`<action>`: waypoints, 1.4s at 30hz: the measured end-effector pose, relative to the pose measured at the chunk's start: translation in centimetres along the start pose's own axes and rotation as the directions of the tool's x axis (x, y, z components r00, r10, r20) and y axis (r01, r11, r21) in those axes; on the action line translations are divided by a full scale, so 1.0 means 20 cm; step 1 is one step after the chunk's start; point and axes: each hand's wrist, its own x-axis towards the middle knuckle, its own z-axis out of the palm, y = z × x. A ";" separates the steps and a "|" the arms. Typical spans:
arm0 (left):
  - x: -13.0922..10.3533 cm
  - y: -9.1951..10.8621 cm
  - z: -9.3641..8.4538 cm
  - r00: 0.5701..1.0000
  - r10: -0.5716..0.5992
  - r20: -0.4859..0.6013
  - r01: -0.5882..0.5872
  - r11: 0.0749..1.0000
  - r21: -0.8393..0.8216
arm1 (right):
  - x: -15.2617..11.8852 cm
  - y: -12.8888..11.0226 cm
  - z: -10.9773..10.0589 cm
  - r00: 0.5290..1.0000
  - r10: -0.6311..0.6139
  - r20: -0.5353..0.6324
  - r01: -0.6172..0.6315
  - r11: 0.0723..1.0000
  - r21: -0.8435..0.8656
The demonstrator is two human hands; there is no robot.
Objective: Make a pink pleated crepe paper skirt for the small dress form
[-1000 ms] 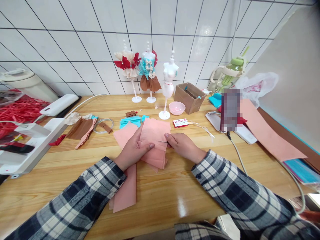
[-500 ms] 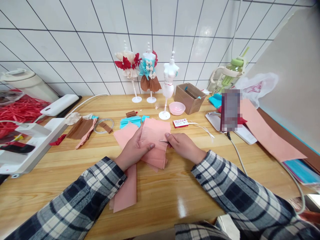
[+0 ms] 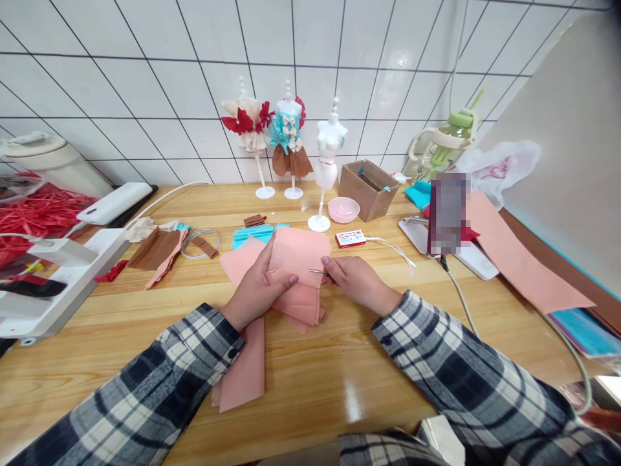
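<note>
My left hand (image 3: 259,285) is closed on a stack of pink crepe paper (image 3: 299,249), thumb on top and fingers behind. The sheets are folded or layered, with their lower part (image 3: 298,304) hanging below my thumb. In my right hand (image 3: 356,281) are small scissors (image 3: 319,272); only the thin metal blades show, lying against the right side of the paper, and the handles are hidden in my fingers. Beneath my left wrist a longer pink crepe strip (image 3: 247,375) lies on the wooden table (image 3: 315,388).
Behind my hands stand a bare white mini mannequin (image 3: 327,145) and two dressed ones, a pink bowl (image 3: 344,208) and a cardboard box (image 3: 371,188). Blue paper strips (image 3: 252,236) and a small red-and-white box (image 3: 350,239) lie nearer. A power strip (image 3: 72,291) is at left, a phone (image 3: 447,213) at right.
The scissor blades sit slightly farther left over the paper and look a little more apart. Both hands stay in nearly the same place.
</note>
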 end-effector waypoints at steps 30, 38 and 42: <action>-0.02 -0.02 0.02 1.000 0.024 0.018 -0.027 0.982 0.186 | 0.00 -0.04 0.03 1.000 0.011 -0.021 -0.012 0.997 -0.070; -0.02 -0.02 0.01 0.998 0.045 0.039 -0.055 0.957 0.284 | -0.02 -0.05 0.04 1.000 -0.011 -0.014 0.010 0.999 -0.032; -0.03 -0.02 0.02 0.996 0.067 0.056 -0.081 0.954 0.290 | -0.02 -0.06 0.03 1.000 -0.021 -0.017 0.021 1.000 -0.016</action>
